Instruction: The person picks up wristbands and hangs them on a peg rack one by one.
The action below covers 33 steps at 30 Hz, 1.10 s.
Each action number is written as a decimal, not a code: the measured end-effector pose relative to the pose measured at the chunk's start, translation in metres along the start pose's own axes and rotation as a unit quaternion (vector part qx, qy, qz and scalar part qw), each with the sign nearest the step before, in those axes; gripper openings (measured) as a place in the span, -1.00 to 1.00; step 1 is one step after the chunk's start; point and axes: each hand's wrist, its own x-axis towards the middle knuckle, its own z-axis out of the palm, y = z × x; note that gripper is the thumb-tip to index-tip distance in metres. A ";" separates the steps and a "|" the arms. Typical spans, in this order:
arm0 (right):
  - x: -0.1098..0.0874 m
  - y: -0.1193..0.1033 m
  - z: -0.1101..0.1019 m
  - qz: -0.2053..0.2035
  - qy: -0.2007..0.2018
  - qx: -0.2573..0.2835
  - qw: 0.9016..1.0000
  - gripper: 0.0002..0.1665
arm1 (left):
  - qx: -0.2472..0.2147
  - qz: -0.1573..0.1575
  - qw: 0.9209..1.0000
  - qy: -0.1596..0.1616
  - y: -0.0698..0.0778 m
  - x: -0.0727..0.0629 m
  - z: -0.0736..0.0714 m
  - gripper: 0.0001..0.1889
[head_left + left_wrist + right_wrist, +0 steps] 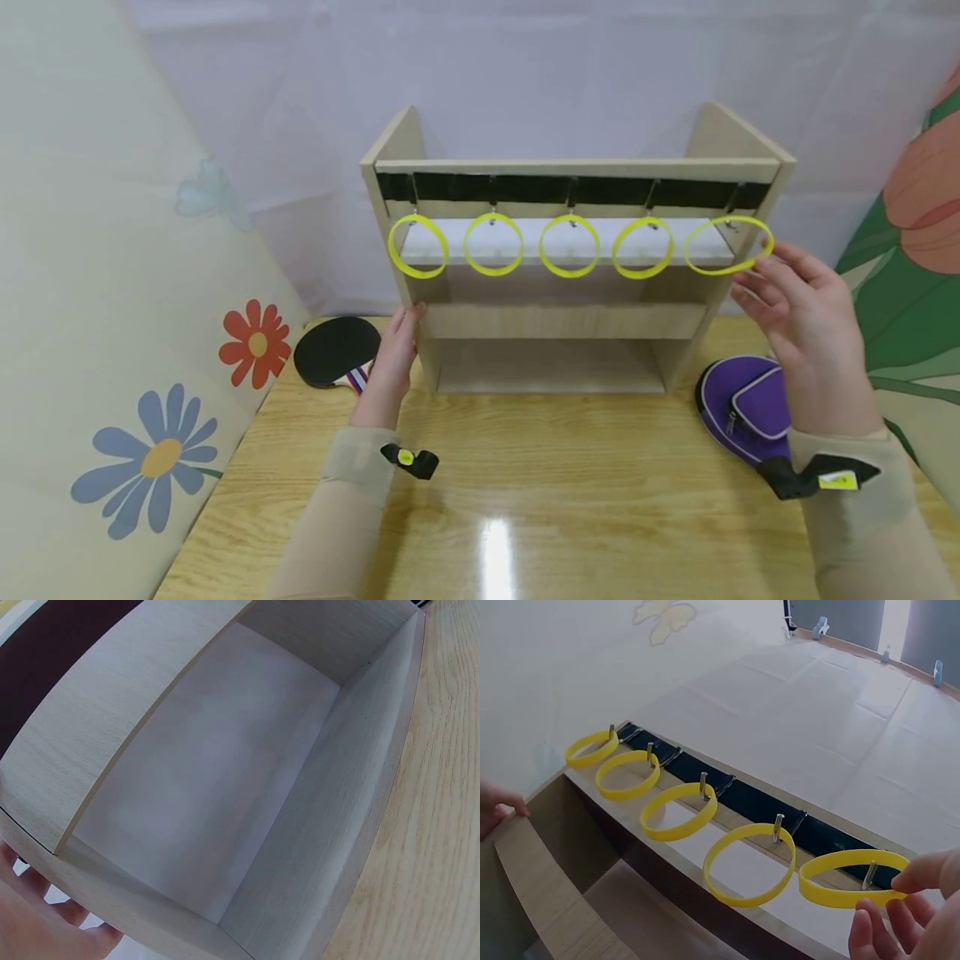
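Note:
At the right end of a small wooden shelf unit (555,322), my right hand (813,321) pinches the rim of a yellow wristband (840,898) between thumb and fingers. This band is stretched sideways into an oval, and a metal hook (870,874) stands inside its loop. Several similar yellow bands hang in a row to its left, such as the one beside it (642,273), each from its own hook. Low on the unit's left side, my left hand (396,348) grips the side panel, with fingers along its outer face (45,922).
A black table tennis bat (337,350) lies on the wooden table (555,483), left of the unit. A purple zipped case (761,404) lies at the right, partly behind my right forearm. A black strip (532,188) runs behind the hooks. Flowered panels flank both sides.

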 end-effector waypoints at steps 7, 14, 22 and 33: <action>0.004 0.000 -0.004 0.008 0.013 -0.012 1.000 -0.79 | 0.001 0.003 1.000 -0.001 0.000 0.001 0.001 -0.43; 0.006 0.003 -0.007 0.015 0.024 -0.032 0.999 -0.78 | 0.002 0.007 1.000 -0.003 -0.001 0.001 0.000 -0.43; 0.008 0.003 -0.008 0.026 0.029 -0.051 0.998 -0.77 | 0.000 0.005 1.000 0.000 -0.001 0.001 0.000 -0.44; 0.009 0.007 -0.010 0.034 0.020 -0.059 0.997 -0.79 | 0.004 0.008 1.000 -0.001 0.000 -0.001 0.000 -0.43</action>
